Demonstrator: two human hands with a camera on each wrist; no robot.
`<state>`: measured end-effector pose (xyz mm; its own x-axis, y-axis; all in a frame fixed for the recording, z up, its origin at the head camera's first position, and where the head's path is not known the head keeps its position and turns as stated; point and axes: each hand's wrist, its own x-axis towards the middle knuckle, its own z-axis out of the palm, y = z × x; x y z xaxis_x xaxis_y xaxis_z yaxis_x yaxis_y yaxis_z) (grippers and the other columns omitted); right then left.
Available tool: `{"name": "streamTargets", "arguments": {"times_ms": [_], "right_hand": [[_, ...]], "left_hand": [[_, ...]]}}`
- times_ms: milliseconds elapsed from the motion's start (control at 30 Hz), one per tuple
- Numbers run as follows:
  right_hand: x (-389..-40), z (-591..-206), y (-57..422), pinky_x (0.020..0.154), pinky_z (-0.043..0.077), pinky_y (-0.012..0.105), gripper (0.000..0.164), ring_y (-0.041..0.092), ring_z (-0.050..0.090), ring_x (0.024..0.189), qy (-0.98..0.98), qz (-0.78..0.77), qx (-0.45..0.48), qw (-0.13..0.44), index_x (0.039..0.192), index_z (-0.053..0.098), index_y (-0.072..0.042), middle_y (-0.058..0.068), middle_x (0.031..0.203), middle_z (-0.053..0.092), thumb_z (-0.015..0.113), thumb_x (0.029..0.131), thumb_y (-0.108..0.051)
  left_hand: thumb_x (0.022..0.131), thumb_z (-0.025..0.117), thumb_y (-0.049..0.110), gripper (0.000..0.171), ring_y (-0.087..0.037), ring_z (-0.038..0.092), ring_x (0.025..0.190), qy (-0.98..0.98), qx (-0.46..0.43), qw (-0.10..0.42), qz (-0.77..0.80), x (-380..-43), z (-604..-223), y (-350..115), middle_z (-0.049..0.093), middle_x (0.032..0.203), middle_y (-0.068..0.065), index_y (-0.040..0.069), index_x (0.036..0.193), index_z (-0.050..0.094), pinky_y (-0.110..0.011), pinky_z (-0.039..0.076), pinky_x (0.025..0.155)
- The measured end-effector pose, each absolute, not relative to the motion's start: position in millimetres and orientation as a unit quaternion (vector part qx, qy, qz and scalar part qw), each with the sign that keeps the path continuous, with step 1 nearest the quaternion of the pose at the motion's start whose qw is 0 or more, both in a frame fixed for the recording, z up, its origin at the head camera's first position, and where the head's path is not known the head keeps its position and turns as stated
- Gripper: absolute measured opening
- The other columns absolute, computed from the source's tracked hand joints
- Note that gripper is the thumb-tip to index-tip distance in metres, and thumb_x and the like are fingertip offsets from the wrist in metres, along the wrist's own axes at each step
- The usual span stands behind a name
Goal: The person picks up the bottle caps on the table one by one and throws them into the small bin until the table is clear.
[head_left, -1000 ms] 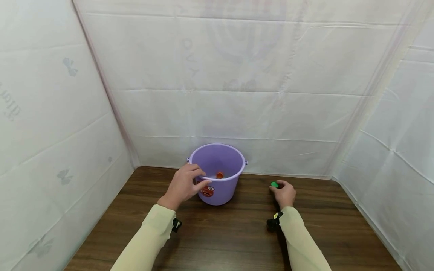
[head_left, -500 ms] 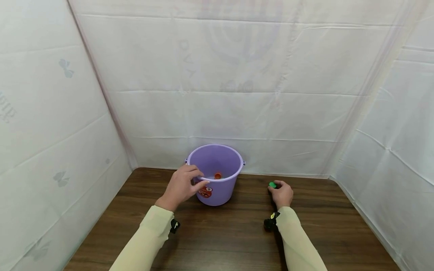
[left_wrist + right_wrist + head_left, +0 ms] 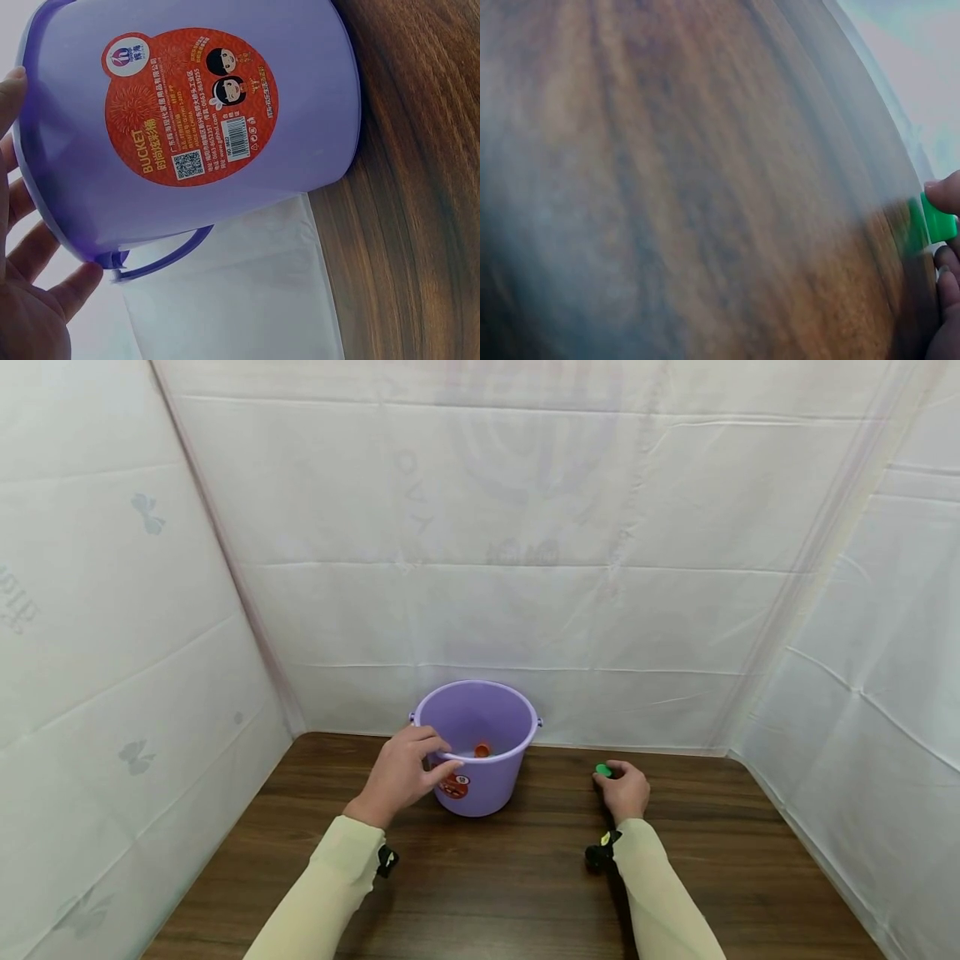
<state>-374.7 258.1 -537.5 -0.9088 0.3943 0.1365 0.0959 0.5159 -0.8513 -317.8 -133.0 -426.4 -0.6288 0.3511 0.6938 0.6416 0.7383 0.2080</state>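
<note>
A purple bucket stands upright at the back of the table, with a small orange round piece lying inside it. My left hand holds the bucket's rim on its near left side; in the left wrist view, fingertips touch the rim and the handle's pivot. To the right of the bucket, my right hand pinches a small green round piece, shaped like a cap, close to the tabletop. In the right wrist view the green piece shows only at the right edge, between thumb and fingers.
The brown wooden table has rounded back corners. White sheeting hangs behind it and on both sides, close behind the bucket. A red label is on the bucket's outer wall, and its purple handle hangs down.
The head view has shifted slightly, so everything sits a little further left. Both hands keep their places, the left on the bucket's rim, the right with the green piece.
</note>
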Motion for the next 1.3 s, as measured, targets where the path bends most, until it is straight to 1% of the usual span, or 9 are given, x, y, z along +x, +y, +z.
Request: {"name": "streamTargets", "arguments": {"times_ms": [233,467,667,900,1067,1300], "right_hand": [[-373,-540,263,0.098,0.048,0.055,0.039,0.043,0.060,0.115,-0.858,0.474,-0.131,0.149,0.126,0.068,0.000,0.028,0.127,0.065,0.075,0.093,-0.019],[-370,-537,266,0.096,0.049,0.054,0.040,0.042,0.060,0.113,-0.863,0.469,-0.125,0.141,0.126,0.068,0.000,0.027,0.123,0.066,0.076,0.092,-0.018],[-367,-531,267,0.098,0.048,0.054,0.040,0.042,0.058,0.116,-0.869,0.462,-0.117,0.132,0.125,0.068,0.001,0.027,0.124,0.066,0.077,0.091,-0.017],[-363,-530,266,0.096,0.050,0.054,0.039,0.041,0.062,0.112,-0.874,0.454,-0.105,0.134,0.123,0.069,0.003,0.027,0.121,0.068,0.078,0.089,-0.015],[-360,-527,266,0.094,0.052,0.053,0.038,0.040,0.065,0.108,-0.877,0.451,-0.094,0.134,0.122,0.069,0.003,0.026,0.119,0.069,0.079,0.089,-0.015],[-359,-518,266,0.093,0.054,0.051,0.036,0.039,0.066,0.109,-0.878,0.452,-0.075,0.135,0.120,0.071,0.001,0.024,0.118,0.070,0.080,0.089,-0.015]], "left_hand": [[0.080,0.089,0.036,0.022,-0.012,0.058,0.082,-0.873,-0.285,0.327,-0.224,-317,-427,-133,0.068,0.085,0.006,0.018,0.087,0.077,-0.033,0.054,0.071],[0.081,0.088,0.037,0.023,-0.012,0.058,0.083,-0.878,-0.280,0.317,-0.223,-317,-426,-132,0.068,0.087,0.005,0.018,0.087,0.078,-0.033,0.054,0.072],[0.081,0.088,0.037,0.023,-0.012,0.058,0.082,-0.879,-0.279,0.319,-0.220,-317,-426,-133,0.068,0.086,0.005,0.018,0.087,0.077,-0.033,0.054,0.072],[0.080,0.088,0.037,0.022,-0.012,0.058,0.081,-0.879,-0.278,0.322,-0.217,-318,-428,-134,0.067,0.086,0.007,0.019,0.086,0.077,-0.032,0.054,0.071],[0.082,0.088,0.036,0.021,-0.012,0.058,0.081,-0.882,-0.276,0.314,-0.219,-318,-428,-133,0.068,0.086,0.007,0.019,0.087,0.077,-0.032,0.055,0.072],[0.082,0.087,0.037,0.021,-0.013,0.058,0.082,-0.882,-0.276,0.312,-0.222,-319,-427,-132,0.067,0.086,0.007,0.019,0.087,0.077,-0.032,0.054,0.072]]}}
